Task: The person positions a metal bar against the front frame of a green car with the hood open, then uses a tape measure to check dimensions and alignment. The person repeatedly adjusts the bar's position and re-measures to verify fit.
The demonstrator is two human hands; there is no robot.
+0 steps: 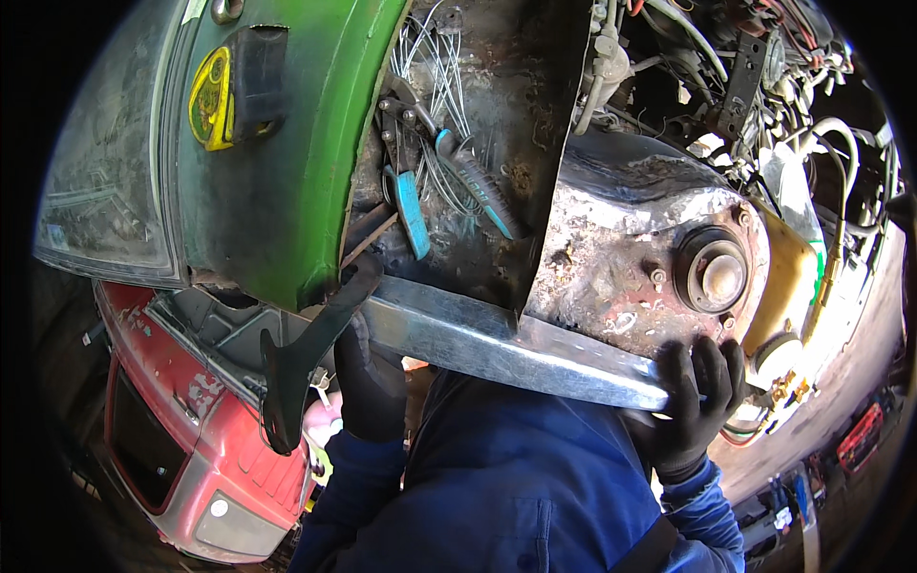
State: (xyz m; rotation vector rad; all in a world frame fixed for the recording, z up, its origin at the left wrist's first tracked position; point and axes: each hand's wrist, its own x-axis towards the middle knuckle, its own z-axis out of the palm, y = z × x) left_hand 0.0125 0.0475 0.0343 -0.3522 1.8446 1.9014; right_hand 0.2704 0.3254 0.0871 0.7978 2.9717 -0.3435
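A long shiny sheet-metal piece lies across the front of the car's inner body, in front of my torso. My left hand, in a dark glove, grips its left part from below, the thumb up against the metal. At the right end, my gloved right hand has its fingers curled over the edge. A dark forked metal part stands just left of my left hand; how it is attached is hidden. Beyond the sheet metal, locking pliers and a second teal-handled tool rest in the rusty bay.
Thin loose wires lie behind the tools. A yellow and black tape measure sits on the green body panel. To the right are a worn round strut mount, hoses and cables. A red vehicle stands at lower left.
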